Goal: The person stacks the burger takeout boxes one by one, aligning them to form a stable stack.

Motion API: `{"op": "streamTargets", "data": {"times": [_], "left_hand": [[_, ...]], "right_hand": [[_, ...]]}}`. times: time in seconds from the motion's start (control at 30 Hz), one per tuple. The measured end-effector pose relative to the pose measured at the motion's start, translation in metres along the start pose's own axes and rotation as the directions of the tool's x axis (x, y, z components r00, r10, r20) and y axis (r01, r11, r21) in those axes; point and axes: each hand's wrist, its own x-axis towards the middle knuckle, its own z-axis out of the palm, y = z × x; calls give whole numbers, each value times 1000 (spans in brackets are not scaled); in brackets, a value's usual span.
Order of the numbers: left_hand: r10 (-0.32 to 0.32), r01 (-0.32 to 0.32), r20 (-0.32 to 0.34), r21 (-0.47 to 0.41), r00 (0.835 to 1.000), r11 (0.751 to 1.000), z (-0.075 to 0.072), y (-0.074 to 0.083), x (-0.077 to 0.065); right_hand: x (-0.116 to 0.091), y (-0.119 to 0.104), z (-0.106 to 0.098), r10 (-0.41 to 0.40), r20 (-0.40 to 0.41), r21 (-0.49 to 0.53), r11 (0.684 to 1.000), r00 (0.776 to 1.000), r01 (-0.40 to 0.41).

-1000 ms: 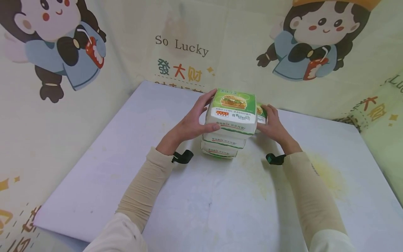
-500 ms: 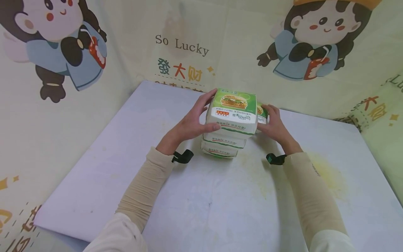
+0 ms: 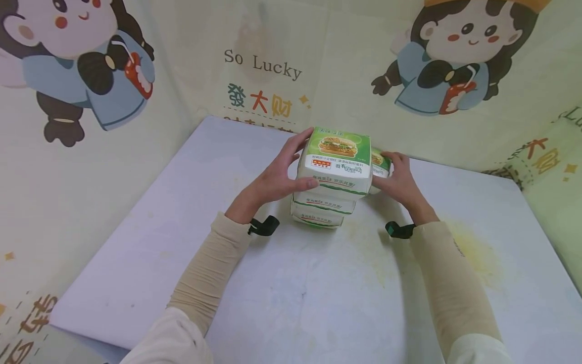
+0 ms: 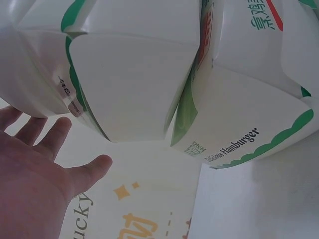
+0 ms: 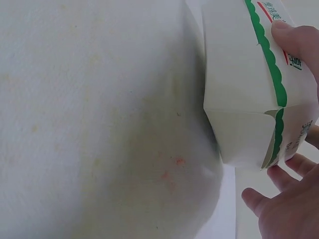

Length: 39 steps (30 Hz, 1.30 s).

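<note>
Three white-and-green cardboard burger boxes stand stacked in the head view, the top burger box (image 3: 338, 159) overhanging the two lower burger boxes (image 3: 320, 208). My left hand (image 3: 277, 177) holds the top one from the left, thumb on its front and fingers behind; the left wrist view shows these fingertips at the box (image 4: 35, 59). Right behind the stack is another burger box (image 3: 381, 163), partly hidden by it. My right hand (image 3: 400, 184) grips that box, thumb on its printed front side and fingers round the far side, as the right wrist view of the box (image 5: 239, 79) shows.
The white tabletop (image 3: 282, 293) has faint yellow stains on its right part. A printed curtain (image 3: 327, 60) with cartoon figures hangs behind the table's back edge and along its sides. Dark wrist cameras (image 3: 264, 226) stick out from both wrists.
My right hand and the rear burger box have shifted slightly to the right, so more of its green lid shows beside the stack. My left hand and the stack have hardly moved.
</note>
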Motion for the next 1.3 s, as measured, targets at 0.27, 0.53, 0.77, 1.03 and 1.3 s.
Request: {"op": "streamTargets", "data": {"times": [0.27,0.53,0.77,1.03,1.3], "left_hand": [[-2,2,6,-7,1000,1000,0,1,-1],[-3,3,9,1,1000,1000,0,2,0],[-3,3,9,4,1000,1000,1,3,0],[-4,4,7,2,1000,1000,1,2,-1],[-4,4,9,11,1000,1000,1,3,-1]], "right_hand": [[-4,-1,-6,16,-32,58,998,999,-14],[-8,-8,-16,-15,-61,125,992,998,22],[-10,-17,-29,-19,-69,159,987,997,30],[-15,-35,-46,-24,-108,181,983,994,44],[-17,-48,-56,-65,-152,160,983,986,89]]}}
